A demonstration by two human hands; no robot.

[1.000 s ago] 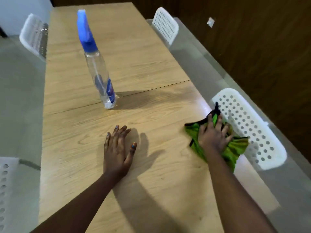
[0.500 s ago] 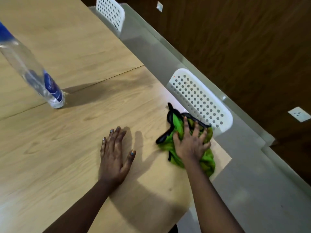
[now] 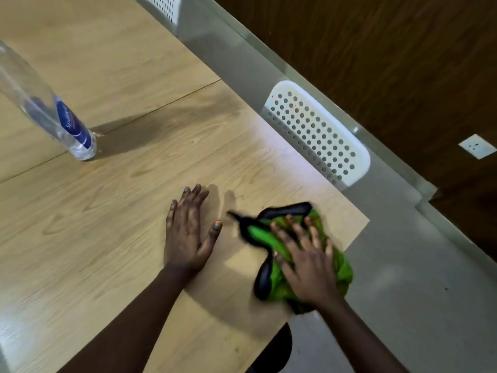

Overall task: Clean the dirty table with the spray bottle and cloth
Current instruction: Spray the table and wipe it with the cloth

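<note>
Right hand point(image 3: 309, 267), fingers spread, presses cloth point(image 3: 279, 281), now wiped back to table point(image 3: 107, 224) corner; left hand point(image 3: 185, 232) stays flat; wiping ongoing.

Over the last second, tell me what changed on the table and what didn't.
The right hand slid the cloth along the table's right edge, back from beside the white chair toward the near corner and a little closer to the left hand. It presses the cloth with spread fingers throughout. The left hand stayed flat on the table, and the bottle stood untouched by the seam.
</note>
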